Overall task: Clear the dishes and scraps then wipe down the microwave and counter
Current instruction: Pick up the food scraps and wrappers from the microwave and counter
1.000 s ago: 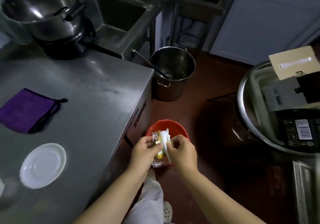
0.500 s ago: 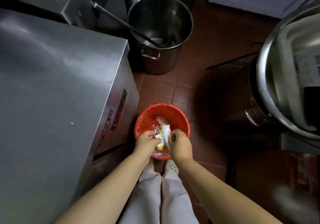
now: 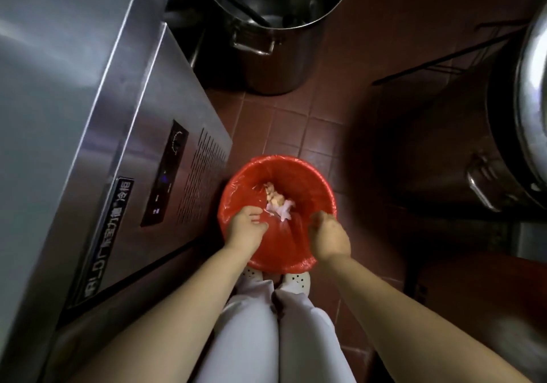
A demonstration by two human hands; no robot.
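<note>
Down on the red tile floor (image 3: 322,110) sits our red bin (image 3: 313,187), lined with a thin clear bag. It is right in front of our white shoes (image 3: 297,279) and just beside the big steel desk (image 3: 59,110) on our left.

We hold both hands over the near side of the bin. Our left hand (image 3: 244,228) hangs above the left part of the rim. Its fingers are bent in loosely and its grip holds nothing. Our right hand (image 3: 328,234) hangs above the right part of the rim. Its fingers hang down, softly bent, and its grip holds nothing too. The two hands are apart, with red bin showing between them.

The scraps (image 3: 278,202) lie inside the bin, near the middle, a little past our hands. They look like a pale, crumpled lump, white and tan. We cannot tell just what is in the lump, as it is blurry.

The front of the desk has a dark strip with small lights (image 3: 165,172), a patch of little air slots (image 3: 201,175) and a label with writing.

Up the floor from the bin stands a tall steel pot (image 3: 272,42) with a handle on its side. A long dark rod leans inside it. Off to our right we see the edge of another big steel pot (image 3: 529,101), with a handle low on its side.
</note>
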